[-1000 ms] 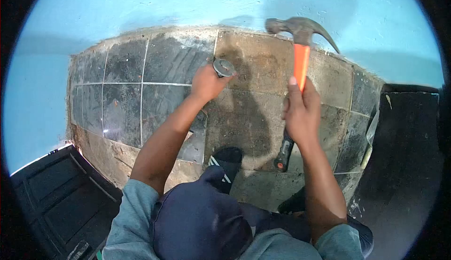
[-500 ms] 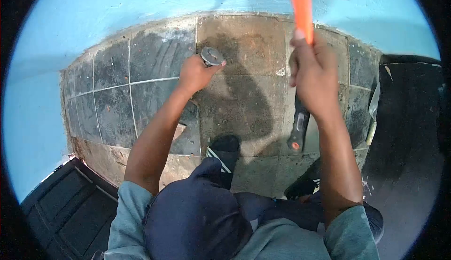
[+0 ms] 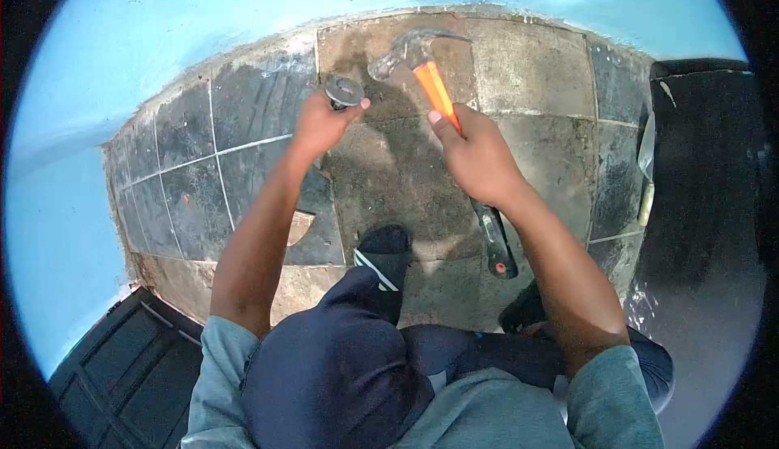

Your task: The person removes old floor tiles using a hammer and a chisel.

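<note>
My left hand is closed around a chisel, whose round, flat grey head faces up at me; its lower end is hidden by the hand. The chisel stands over the edge between the dark floor tiles and a bare brown patch of floor. In my closed right hand is a claw hammer with an orange and black handle. The hammer's metal head hangs to the right of the chisel's head, apart from it and slightly higher in view.
A light blue wall borders the floor. By the dark panel on the right lies a trowel. A broken tile piece rests near my left forearm. My sandalled foot is on the floor; a black panelled door is lower left.
The hammer has swung down and left, from up by the wall toward the chisel. My left hand keeps its grip on the chisel, and the view has shifted slightly.
</note>
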Motion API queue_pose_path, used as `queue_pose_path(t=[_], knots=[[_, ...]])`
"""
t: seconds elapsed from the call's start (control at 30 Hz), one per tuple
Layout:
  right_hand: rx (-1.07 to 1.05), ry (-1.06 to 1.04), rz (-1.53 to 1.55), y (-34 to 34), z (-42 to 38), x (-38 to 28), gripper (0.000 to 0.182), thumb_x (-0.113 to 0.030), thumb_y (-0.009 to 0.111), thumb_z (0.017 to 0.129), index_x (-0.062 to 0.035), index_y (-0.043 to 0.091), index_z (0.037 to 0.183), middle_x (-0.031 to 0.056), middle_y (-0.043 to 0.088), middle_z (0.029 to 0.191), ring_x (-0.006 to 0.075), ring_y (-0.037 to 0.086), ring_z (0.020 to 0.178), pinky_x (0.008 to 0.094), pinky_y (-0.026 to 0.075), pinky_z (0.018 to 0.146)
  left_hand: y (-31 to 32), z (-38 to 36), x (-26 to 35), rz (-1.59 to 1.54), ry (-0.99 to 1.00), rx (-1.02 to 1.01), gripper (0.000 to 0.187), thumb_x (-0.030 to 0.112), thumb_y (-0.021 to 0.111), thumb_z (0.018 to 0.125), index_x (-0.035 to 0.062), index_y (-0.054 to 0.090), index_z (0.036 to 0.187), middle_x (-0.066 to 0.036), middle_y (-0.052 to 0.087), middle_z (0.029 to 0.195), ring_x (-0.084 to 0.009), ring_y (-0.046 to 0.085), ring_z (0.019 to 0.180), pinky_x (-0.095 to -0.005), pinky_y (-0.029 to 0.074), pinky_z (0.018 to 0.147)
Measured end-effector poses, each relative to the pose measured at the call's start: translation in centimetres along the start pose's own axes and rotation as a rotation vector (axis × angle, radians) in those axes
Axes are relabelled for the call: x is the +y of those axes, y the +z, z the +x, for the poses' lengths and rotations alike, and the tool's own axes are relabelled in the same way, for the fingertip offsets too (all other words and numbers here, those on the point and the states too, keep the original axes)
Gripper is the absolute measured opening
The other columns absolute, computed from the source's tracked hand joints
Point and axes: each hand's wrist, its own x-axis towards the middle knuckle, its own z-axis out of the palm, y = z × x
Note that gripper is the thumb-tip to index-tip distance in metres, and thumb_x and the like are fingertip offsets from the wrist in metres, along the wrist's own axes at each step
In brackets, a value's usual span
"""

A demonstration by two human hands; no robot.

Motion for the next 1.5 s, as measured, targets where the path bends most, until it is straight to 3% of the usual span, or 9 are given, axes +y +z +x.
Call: queue_pose_path(t=[0.6, 0.77, 1.0, 1.1, 1.17, 1.23, 1.4, 1.43, 1.5], knots=[[0.204, -0.131, 0.306, 0.4, 0.9, -3.3, 0.043, -0.036, 0.053, 0.104, 0.0056, 0.062, 0.096, 0.0243, 0.063, 0.073, 0.0404, 0.063, 0.068, 0.0488, 0.048, 0.066, -4.5, 1.0, -0.8, -0.148, -0.112, -0.059, 0.03, 0.031, 0.077, 0.092, 0.0045, 0.071, 0.104, -0.005, 0.074, 0.086, -0.0116, 0.064, 0.071, -0.0325, 0.05, 0.066], [0.433, -0.153, 0.397, 0.9, 0.0, -4.5, 0.044, -0.037, 0.05, 0.106, 0.0046, 0.061, 0.096, 0.0201, 0.059, 0.067, 0.0313, 0.062, 0.063, 0.0464, 0.047, 0.062, -3.0, 0.3, -0.7, 0.064, 0.178, -0.086, 0.025, 0.022, 0.075, 0.091, 0.0032, 0.069, 0.107, -0.009, 0.074, 0.092, -0.0188, 0.068, 0.083, -0.037, 0.052, 0.074], [0.022, -0.097, 0.0, 2.3, -0.9, -0.4, 0.04, -0.036, 0.054, 0.103, 0.003, 0.063, 0.102, 0.0274, 0.064, 0.076, 0.0485, 0.061, 0.07, 0.051, 0.049, 0.068, 0.1, 1.0, -2.5, -0.03, 0.253, -0.141, 0.028, 0.02, 0.073, 0.091, 0.0038, 0.07, 0.114, -0.012, 0.075, 0.102, -0.0231, 0.07, 0.094, -0.0392, 0.053, 0.083], [0.15, -0.124, 0.081, -1.7, -1.1, -2.6, 0.043, -0.039, 0.054, 0.103, 0.003, 0.064, 0.1, 0.0216, 0.063, 0.07, 0.0413, 0.064, 0.066, 0.048, 0.05, 0.066, -0.7, 0.8, -1.1, -0.002, 0.125, -0.18, 0.028, 0.022, 0.073, 0.092, 0.0043, 0.071, 0.114, -0.014, 0.075, 0.104, -0.0245, 0.071, 0.095, -0.0394, 0.053, 0.083], [0.33, -0.203, 0.137, -4.6, -1.2, -3.6, 0.037, -0.038, 0.054, 0.106, -0.0023, 0.065, 0.11, 0.0015, 0.055, 0.066, 0.01, 0.053, 0.053, 0.0295, 0.044, 0.051, -1.4, 0.5, 0.1, 0.034, 0.085, -0.205, 0.027, 0.023, 0.073, 0.092, 0.0043, 0.072, 0.112, -0.014, 0.076, 0.103, -0.0252, 0.071, 0.095, -0.0397, 0.053, 0.082], [0.502, -0.251, 0.313, -7.0, -1.8, -5.8, 0.035, -0.035, 0.051, 0.108, -0.003, 0.064, 0.108, -0.0022, 0.051, 0.065, 0.0076, 0.05, 0.051, 0.0248, 0.041, 0.049, -1.3, 0.3, 0.6, 0.079, 0.079, -0.207, 0.027, 0.024, 0.073, 0.092, 0.004, 0.072, 0.11, -0.014, 0.076, 0.1, -0.026, 0.071, 0.093, -0.0398, 0.053, 0.081], [0.738, -0.265, 0.384, -2.8, -1.7, -4.7, 0.033, -0.028, 0.042, 0.109, -0.0004, 0.059, 0.101, 0.0041, 0.056, 0.068, 0.012, 0.055, 0.054, 0.0252, 0.044, 0.052, -0.7, 0.7, -0.8, 0.093, 0.207, -0.173, 0.027, 0.026, 0.072, 0.093, 0.0035, 0.072, 0.107, -0.013, 0.075, 0.093, -0.0272, 0.071, 0.087, -0.0399, 0.053, 0.078], [0.703, -0.215, 0.246, 0.6, -1.1, -1.3, 0.035, -0.029, 0.052, 0.105, 0.0055, 0.058, 0.098, 0.0229, 0.062, 0.071, 0.0352, 0.066, 0.066, 0.0473, 0.051, 0.06, -0.6, 0.6, -1.0, 0.038, 0.213, -0.15, 0.027, 0.026, 0.072, 0.093, 0.0036, 0.072, 0.107, -0.013, 0.075, 0.093, -0.0277, 0.071, 0.086, -0.0402, 0.053, 0.077], [0.246, -0.085, -0.018, 3.7, -1.9, 0.8, 0.037, -0.029, 0.05, 0.105, 0.0059, 0.06, 0.102, 0.0322, 0.065, 0.086, 0.0502, 0.065, 0.084, 0.054, 0.05, 0.074, -0.1, 0.6, -1.3, -0.071, 0.228, -0.113, 0.026, 0.026, 0.072, 0.093, 0.0037, 0.072, 0.107, -0.014, 0.075, 0.092, -0.0286, 0.071, 0.085, -0.0407, 0.053, 0.076]])
